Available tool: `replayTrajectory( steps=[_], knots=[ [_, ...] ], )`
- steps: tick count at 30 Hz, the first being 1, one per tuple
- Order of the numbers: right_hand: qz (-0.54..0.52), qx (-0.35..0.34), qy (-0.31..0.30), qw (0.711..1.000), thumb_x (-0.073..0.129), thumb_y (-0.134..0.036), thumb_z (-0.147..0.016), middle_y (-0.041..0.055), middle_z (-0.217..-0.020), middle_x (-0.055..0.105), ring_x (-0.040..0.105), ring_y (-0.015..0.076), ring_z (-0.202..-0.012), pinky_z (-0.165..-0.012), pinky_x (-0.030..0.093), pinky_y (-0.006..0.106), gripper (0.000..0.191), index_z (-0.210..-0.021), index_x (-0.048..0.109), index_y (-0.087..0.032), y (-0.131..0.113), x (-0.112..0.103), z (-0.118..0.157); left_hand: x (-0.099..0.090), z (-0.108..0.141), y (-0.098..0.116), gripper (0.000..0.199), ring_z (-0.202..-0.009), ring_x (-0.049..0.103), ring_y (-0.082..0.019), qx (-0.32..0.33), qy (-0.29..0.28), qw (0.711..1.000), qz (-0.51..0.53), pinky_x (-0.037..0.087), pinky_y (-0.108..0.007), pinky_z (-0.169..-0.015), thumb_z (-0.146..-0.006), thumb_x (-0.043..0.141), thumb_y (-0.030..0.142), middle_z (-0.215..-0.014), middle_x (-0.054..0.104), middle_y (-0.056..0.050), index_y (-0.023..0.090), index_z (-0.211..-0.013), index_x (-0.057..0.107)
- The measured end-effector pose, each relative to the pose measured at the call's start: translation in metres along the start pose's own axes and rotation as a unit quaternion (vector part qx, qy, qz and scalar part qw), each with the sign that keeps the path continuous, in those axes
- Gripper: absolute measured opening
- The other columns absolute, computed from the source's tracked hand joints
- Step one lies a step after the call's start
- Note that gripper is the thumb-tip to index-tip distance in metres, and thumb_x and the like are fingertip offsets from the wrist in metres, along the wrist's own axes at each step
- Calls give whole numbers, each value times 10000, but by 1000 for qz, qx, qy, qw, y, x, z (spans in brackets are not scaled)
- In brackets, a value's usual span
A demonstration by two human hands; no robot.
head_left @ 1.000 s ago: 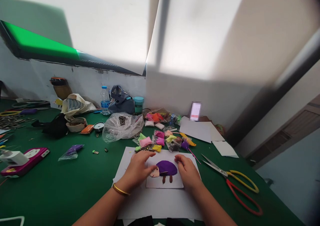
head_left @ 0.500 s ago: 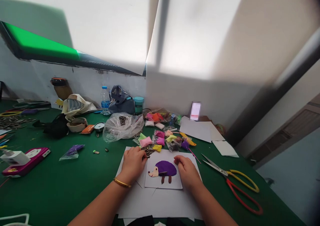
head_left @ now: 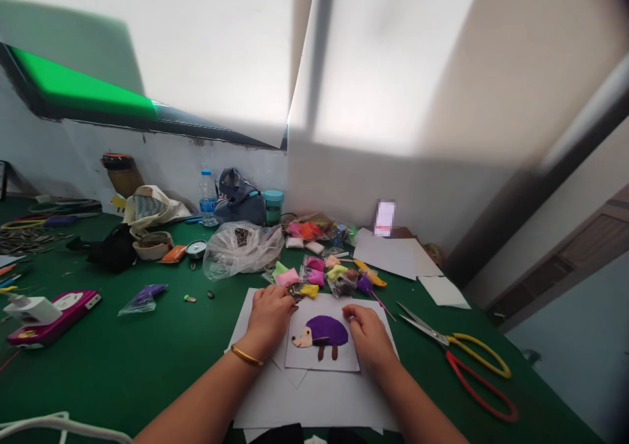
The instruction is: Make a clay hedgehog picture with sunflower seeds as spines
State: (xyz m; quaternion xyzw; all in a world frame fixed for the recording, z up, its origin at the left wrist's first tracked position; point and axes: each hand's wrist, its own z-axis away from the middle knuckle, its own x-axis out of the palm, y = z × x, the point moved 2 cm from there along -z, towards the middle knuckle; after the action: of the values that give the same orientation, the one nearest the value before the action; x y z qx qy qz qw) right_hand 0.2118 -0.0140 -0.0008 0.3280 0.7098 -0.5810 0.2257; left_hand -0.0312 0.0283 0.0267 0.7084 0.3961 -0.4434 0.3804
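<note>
A white card (head_left: 322, 363) lies on larger white paper (head_left: 344, 405), bearing a purple clay hedgehog (head_left: 328, 331) with a pale face and two brown legs. One dark seed shows on the hedgehog's body. Over the small pile of striped seeds (head_left: 296, 291) at the card's upper left, my left hand (head_left: 270, 313) is closed, fingers bent and pressed together. A dark bit shows at its fingertips, too small to name. My right hand (head_left: 368, 333) is loosely curled at the card's right edge, its fingertips holding the card.
Bagged coloured clay (head_left: 314, 277) lies behind the card. Large scissors (head_left: 445, 340) with yellow and red handles lie half-open at the right. A clear plastic bag (head_left: 240, 251), a water bottle (head_left: 207, 198) and a magenta device (head_left: 81, 308) stand or lie farther left. A phone (head_left: 384, 218) leans against the wall.
My left hand has shifted slightly right, closer to the card, and now covers more of the seed pile. My right hand and the card have hardly moved. White cable shows more at lower left.
</note>
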Motion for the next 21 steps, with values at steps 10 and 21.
replayTrajectory(
  steps=[10, 21],
  knots=[
    [-32, -178, 9, 983, 580, -285, -878, 54, -1017, 698, 588, 254, -1024, -936, 418, 412, 178, -1009, 699, -265, -26, -1, 12, -6, 15, 31, 166, -990, 568, -227, 90, 51, 985, 141, 368, -396, -909, -948, 509, 252, -994, 661, -44, 252, -906, 670],
    [-96, -186, -27, 978, 585, -269, -876, 52, -942, 683, 590, 232, -970, -875, 452, 370, 100, -837, 673, -240, -33, 3, 15, 1, 27, 44, 105, -962, 601, -214, 104, 9, 966, 237, 401, -385, -890, -910, 595, 296, -988, 676, -38, 256, -916, 691]
  ],
)
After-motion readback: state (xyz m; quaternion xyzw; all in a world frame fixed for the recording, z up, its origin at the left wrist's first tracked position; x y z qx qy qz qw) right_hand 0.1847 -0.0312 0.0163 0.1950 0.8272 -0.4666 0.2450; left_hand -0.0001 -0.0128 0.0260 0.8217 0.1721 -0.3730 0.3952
